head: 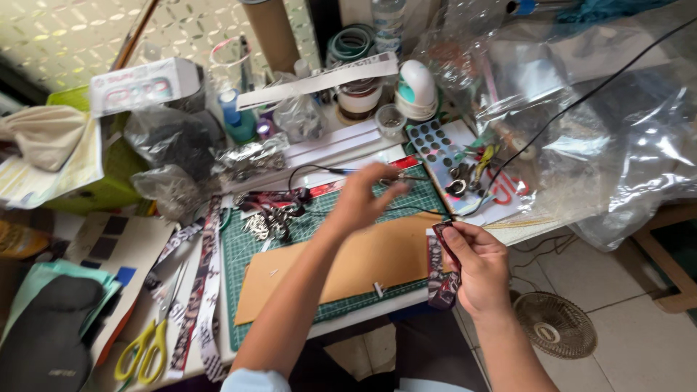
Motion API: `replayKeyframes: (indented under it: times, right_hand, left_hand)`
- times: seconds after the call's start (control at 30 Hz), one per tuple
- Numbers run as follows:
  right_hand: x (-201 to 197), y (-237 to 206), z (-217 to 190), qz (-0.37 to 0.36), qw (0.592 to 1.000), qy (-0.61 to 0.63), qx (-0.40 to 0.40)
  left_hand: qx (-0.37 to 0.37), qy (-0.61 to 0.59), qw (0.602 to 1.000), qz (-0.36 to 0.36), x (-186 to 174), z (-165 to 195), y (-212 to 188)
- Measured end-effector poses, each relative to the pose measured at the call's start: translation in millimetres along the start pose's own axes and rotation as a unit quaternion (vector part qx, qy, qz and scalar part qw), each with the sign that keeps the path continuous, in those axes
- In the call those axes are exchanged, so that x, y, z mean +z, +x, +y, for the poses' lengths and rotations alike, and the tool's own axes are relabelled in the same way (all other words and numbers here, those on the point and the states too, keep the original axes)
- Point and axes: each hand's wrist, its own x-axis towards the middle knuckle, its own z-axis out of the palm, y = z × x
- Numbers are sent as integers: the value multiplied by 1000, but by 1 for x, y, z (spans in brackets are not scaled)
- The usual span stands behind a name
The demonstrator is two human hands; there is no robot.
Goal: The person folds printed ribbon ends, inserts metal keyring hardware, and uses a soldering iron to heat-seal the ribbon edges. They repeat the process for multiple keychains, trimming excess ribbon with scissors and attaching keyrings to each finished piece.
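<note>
Head view — right hand pinches printed strap; left hand raised.

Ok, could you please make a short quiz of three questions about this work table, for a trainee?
1. True or false: the right hand holds a folded printed strap.
2. Which tool lies at the table's near left corner? A) hammer B) yellow-handled scissors C) stapler
3. Fill in: under the brown card sheet lies a green ____ mat.

Key: 1 true; 2 B; 3 cutting. The left hand is raised over the mat with pinched fingers; what it holds is too small to tell.
</note>
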Motion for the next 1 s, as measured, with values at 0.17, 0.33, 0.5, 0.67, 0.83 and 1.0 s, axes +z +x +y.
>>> replayKeyframes:
  times: [0.17,0.33,0.5,0.67,0.83,1.0]
  right_hand:
    - [28,-7,6,-7,999,-25,33]
    - [27,1,-25,-68,996,49,29]
    - [6,1,-79,-92,988,120,-41]
    - [-5,6,-112,-31,986,130,-103]
    - [12,21,-95,20,975,221,-6]
    - [34,22,-54,63,973,28,-220]
  left_hand:
    - [-103,-234,967,-25,-2,67,-67]
    - [-54,-223,973,-34,15,81,-105]
    - [-26,-173,984,-32,72,91,-139]
    - [-218,-387,893,-75,78,84,-184]
    - [-249,-744,618,-53,74,79,-226]
    - [-337,-848,409,-6,54,98,-254]
